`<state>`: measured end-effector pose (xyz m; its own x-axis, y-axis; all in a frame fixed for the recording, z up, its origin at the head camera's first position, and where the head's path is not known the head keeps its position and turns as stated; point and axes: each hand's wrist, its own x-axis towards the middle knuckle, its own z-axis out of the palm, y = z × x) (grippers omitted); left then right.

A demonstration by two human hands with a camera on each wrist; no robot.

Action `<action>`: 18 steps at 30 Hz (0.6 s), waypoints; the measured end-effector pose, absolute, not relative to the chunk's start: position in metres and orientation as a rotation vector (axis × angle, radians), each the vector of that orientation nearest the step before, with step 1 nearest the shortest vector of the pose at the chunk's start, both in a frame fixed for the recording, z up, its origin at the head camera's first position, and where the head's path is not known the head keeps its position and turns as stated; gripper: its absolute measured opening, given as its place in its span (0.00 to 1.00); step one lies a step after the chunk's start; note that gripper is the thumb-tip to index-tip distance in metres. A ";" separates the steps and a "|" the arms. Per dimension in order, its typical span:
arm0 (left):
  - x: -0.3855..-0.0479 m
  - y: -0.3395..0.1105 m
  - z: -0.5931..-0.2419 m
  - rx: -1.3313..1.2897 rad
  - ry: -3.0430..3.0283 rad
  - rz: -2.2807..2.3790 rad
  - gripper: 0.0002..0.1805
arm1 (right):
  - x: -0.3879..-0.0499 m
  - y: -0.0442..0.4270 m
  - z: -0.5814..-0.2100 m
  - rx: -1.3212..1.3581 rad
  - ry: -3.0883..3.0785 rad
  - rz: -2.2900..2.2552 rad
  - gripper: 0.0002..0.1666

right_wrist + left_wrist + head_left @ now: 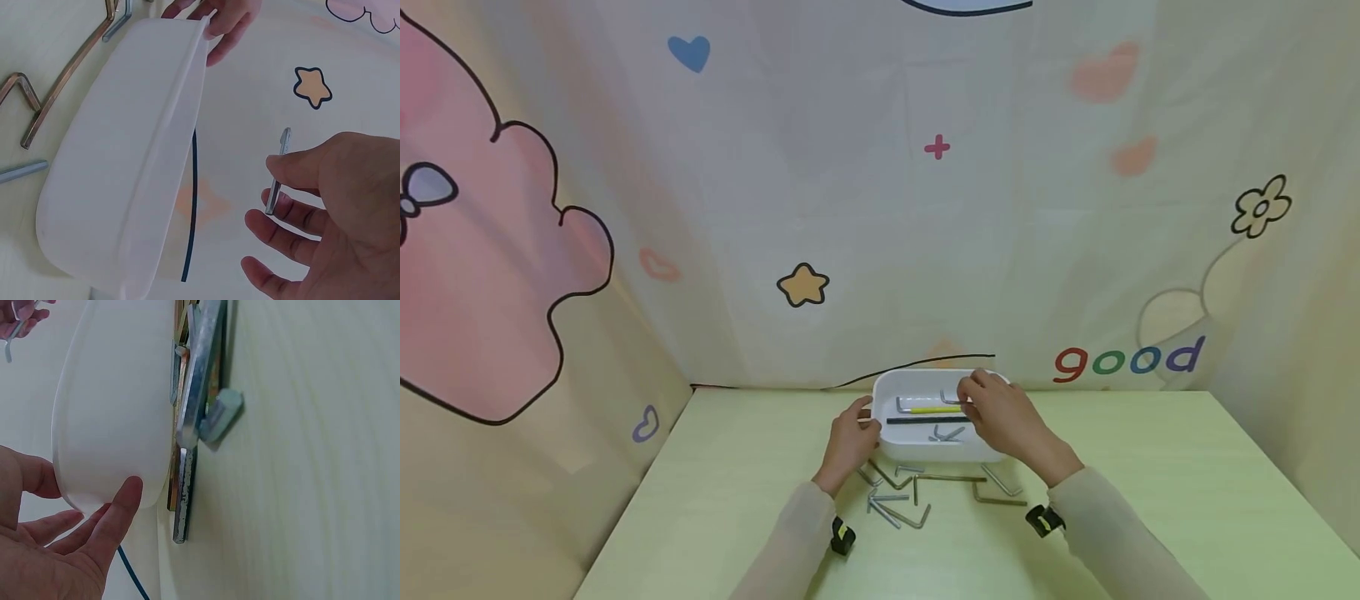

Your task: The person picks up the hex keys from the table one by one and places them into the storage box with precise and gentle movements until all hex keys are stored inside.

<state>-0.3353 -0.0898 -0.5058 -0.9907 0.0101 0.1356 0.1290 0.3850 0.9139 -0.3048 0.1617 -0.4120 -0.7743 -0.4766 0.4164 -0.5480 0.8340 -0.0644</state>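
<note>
A white tray (940, 452) (112, 412) (125, 125) stands near the table's back edge. Its left end is gripped by my left hand (850, 442) (62, 550), with the thumb at the rim. Over the tray's right part, my right hand (1011, 417) (337, 206) pinches a small silver L-shaped key (949, 400) (279, 175) between thumb and fingers, above the rim. Inside the tray lie a key with a yellow sleeve (936, 409), a black rod (925, 421) and small silver keys (951, 437).
Several bronze and silver L-shaped keys lie loose on the table in front of the tray, among them a long bronze one (951, 478) and another bronze one (1000, 501) at the right. A printed curtain (850, 208) hangs behind the table (1150, 467).
</note>
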 end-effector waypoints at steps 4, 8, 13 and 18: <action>-0.335 -0.089 -0.506 -0.122 -2.525 -1.674 0.27 | -0.311 0.160 -0.412 0.752 -2.664 0.257 0.07; -0.332 -0.088 -0.507 -0.132 -2.517 -1.679 0.28 | -0.316 0.158 -0.413 0.739 -2.713 0.256 0.06; -0.329 -0.088 -0.508 -0.134 -2.519 -1.673 0.28 | -0.323 0.156 -0.413 0.744 -2.735 0.241 0.05; -0.328 -0.086 -0.506 -0.122 -2.521 -1.668 0.27 | -0.329 0.153 -0.410 0.741 -2.764 0.219 0.04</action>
<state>-0.3281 -0.0865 -0.5065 -0.9900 0.0031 0.1413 0.1313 0.3910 0.9110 -0.3289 0.1530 -0.4102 -0.8325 -0.4677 0.2970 -0.5086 0.8577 -0.0749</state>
